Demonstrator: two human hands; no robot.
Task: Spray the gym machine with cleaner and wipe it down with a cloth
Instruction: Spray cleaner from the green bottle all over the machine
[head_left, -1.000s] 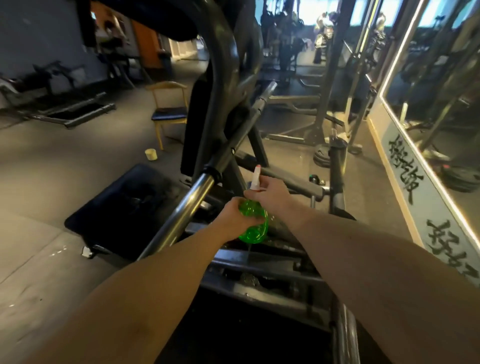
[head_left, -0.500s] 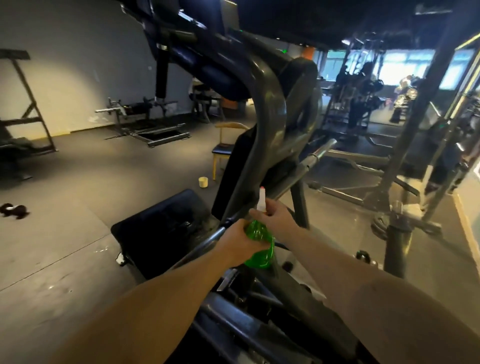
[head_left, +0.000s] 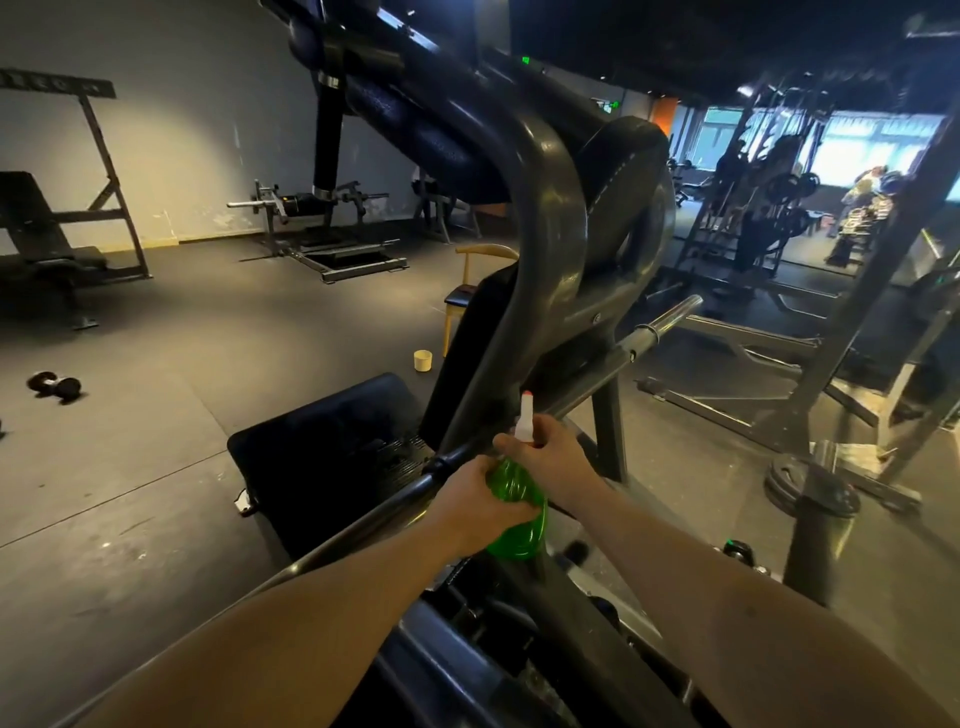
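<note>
A green spray bottle (head_left: 519, 525) with a white nozzle sits between both hands in front of the black gym machine (head_left: 550, 218). My left hand (head_left: 475, 506) grips the bottle's green body from the left. My right hand (head_left: 550, 457) is wrapped around the white spray head at the neck. The nozzle points up toward the machine's curved black frame. A chrome bar (head_left: 670, 319) of the machine runs diagonally behind the bottle. No cloth is in view.
The machine's black foot plate (head_left: 322, 457) lies low at the left. A wooden chair (head_left: 467, 296) and a small cup (head_left: 423, 360) stand behind it. A dumbbell (head_left: 54, 387) lies on the floor at left. A weight post (head_left: 815, 499) stands at right.
The view has tilted upward from the machine's lower frame toward its upper arm. Both hands have kept their hold on the green bottle and lifted it slightly.
</note>
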